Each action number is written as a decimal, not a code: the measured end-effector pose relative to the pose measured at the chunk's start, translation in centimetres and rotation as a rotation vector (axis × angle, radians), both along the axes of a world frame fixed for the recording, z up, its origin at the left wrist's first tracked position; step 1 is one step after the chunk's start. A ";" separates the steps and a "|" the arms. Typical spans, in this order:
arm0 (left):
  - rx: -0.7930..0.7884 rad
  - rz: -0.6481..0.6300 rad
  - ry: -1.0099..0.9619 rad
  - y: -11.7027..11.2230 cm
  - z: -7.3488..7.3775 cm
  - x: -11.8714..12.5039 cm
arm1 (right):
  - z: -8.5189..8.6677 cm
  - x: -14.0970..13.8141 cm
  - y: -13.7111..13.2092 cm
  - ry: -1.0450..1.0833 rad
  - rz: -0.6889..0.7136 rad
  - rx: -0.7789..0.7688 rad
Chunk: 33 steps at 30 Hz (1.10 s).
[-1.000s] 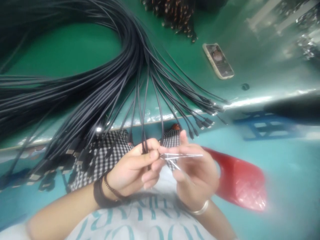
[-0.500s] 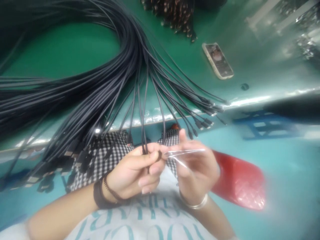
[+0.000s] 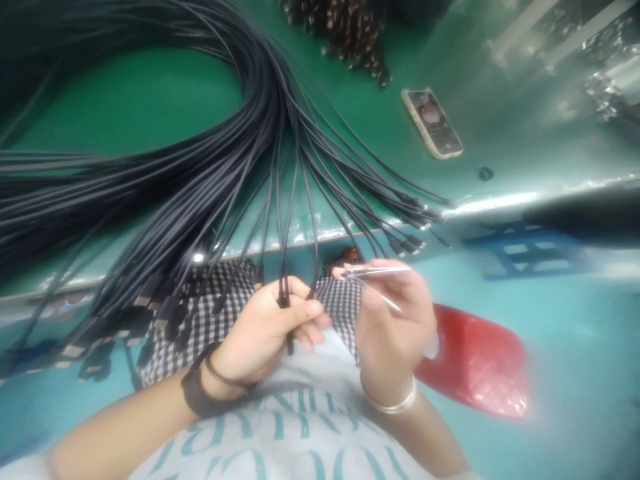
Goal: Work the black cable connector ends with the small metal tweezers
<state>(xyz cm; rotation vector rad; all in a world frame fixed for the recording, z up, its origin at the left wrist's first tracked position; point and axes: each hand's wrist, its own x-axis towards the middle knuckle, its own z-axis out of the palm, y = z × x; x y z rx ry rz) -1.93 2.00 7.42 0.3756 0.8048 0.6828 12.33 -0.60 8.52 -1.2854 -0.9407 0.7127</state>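
R hand [image 3: 395,320] backed off w/ tweezers [image 3: 377,271] — L hand [image 3: 273,320] holds blk cables [image 3: 283,293].

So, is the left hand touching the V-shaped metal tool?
Apart. The head view shows checkered fabric in the gap between the left hand and the V-shaped metal tool.

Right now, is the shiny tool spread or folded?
Spread: the shiny tool forks into a V in the right hand; tip state, cannot tell.
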 end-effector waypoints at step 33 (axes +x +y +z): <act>0.274 -0.030 0.102 0.2 -0.6 -0.5 | 1.6 -1.1 -0.1 0.148 0.138 -0.236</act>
